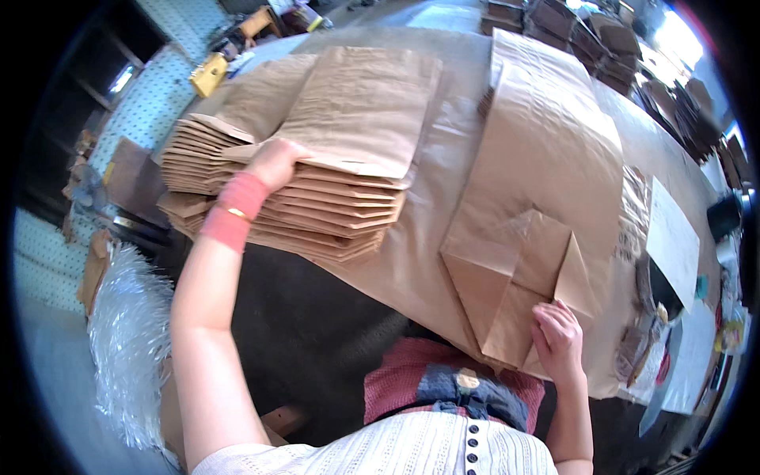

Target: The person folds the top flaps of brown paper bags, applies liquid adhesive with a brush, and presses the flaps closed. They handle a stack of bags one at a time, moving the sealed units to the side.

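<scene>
At the left of the table stands a thick stack of brown paper bags (340,212), their folded ends fanned toward me. My left hand (275,164) is closed on the near edge of a top bag there, beside the join with a second stack of bags (194,158). In front of me to the right lies a long brown paper bag (546,166). Its near end is spread into a diamond-shaped folded bottom (511,289). The curled fingers of my right hand (559,331) are on the right flap of that fold; the fingertips are partly hidden.
A pale sheet (673,241) lies right of the long bag. Shiny clear plastic strips (127,332) hang at the left. A yellow object (209,75) sits beyond the stacks. Piles of brown bundles (582,36) stand at the far right.
</scene>
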`<state>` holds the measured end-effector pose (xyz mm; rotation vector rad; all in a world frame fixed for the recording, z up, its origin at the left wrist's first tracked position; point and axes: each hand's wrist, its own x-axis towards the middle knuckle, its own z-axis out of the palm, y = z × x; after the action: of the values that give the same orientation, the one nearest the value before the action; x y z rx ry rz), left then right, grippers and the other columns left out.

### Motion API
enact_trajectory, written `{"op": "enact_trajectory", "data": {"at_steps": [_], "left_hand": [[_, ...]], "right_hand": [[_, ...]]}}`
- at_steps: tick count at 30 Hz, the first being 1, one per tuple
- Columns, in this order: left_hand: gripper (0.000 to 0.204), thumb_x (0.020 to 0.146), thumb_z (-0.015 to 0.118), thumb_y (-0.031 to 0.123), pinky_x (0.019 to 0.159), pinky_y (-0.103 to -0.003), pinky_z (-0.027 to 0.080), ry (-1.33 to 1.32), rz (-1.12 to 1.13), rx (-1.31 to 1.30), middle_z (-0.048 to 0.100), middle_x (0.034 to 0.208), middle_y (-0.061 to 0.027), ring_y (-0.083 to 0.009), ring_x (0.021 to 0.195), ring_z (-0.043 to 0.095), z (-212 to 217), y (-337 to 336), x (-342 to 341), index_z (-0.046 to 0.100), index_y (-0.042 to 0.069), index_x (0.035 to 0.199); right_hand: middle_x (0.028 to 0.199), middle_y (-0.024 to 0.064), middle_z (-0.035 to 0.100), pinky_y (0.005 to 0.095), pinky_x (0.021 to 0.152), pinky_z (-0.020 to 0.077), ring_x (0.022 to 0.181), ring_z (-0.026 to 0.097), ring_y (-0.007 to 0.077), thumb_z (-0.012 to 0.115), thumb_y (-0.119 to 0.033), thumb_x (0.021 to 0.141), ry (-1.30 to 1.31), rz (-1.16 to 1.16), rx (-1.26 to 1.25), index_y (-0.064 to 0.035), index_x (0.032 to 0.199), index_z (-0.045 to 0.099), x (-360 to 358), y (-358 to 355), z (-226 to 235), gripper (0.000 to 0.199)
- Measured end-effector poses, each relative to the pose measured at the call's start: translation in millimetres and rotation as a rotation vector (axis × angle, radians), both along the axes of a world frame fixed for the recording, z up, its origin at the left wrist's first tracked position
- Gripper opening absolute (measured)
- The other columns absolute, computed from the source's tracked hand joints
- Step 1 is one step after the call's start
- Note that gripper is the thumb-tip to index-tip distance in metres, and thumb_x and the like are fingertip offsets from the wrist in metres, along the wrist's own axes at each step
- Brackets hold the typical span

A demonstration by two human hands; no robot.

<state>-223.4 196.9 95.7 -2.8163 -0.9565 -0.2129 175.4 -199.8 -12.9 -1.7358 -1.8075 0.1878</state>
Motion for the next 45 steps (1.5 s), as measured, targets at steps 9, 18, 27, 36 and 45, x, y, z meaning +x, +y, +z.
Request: {"op": "enact_trajectory", "data": {"at_steps": [9,18,27,36,45], "left_hand": [[0.014,0.087,0.057,0.009,0.074,-0.041,0.050,-0.230,-0.220,-0.170,0.063,0.081,-0.0121,-0.0287,0.084,0.063,-46.4,-191.1,138.1,0.068,0.004,0.093],[0.047,0.060,0.083,0.018,0.082,-0.039,0.052,-0.128,0.020,-0.666,0.067,0.095,-0.0175,-0.0345,0.092,0.064,-138.5,-135.1,283.8,0.063,0.001,0.099],[0.014,0.076,0.059,0.010,0.060,-0.034,0.056,0.273,-0.174,0.075,0.067,0.071,-0.0080,-0.0233,0.074,0.069,-141.4,-175.7,248.1,0.071,0.008,0.068],[0.105,0.070,0.070,0.039,0.120,-0.045,0.014,0.018,-0.306,-0.488,0.019,0.156,-0.0264,-0.0383,0.146,0.016,-159.3,-239.3,246.0,0.020,-0.009,0.148],[0.075,0.085,0.064,0.020,0.115,-0.040,0.029,-0.326,-0.290,-0.806,0.036,0.148,-0.0238,-0.0327,0.140,0.035,-152.6,-173.5,212.3,0.029,-0.005,0.146]], "right_hand": [[0.095,0.0147,0.060,0.0414,0.082,0.0505,0.094,0.060,0.0337,0.068,-0.009,0.081,-0.048,-0.359,-0.196,-0.0054,0.107,0.062,79.5,-5.1,-17.1,0.026],[0.095,0.0142,0.063,0.0403,0.081,0.0499,0.092,0.061,0.0318,0.073,-0.012,0.073,0.095,-0.305,-0.425,0.0015,0.100,0.060,106.0,69.7,-30.1,0.033],[0.083,0.0026,0.061,0.0352,0.075,0.0521,0.084,0.062,0.0224,0.062,-0.010,0.075,-0.632,0.088,-0.313,-0.0062,0.091,0.064,105.8,41.0,-23.5,0.017],[0.148,0.0239,0.037,0.0438,0.119,0.0210,0.141,0.033,0.0332,0.066,-0.048,0.077,-0.176,0.029,-0.221,0.0082,0.143,0.033,21.3,36.9,-51.0,0.093],[0.126,0.0150,0.058,0.0373,0.104,0.0408,0.122,0.052,0.0287,0.074,-0.015,0.079,0.403,-0.135,-0.175,-0.0013,0.123,0.057,90.4,20.6,-50.6,0.049]]}}
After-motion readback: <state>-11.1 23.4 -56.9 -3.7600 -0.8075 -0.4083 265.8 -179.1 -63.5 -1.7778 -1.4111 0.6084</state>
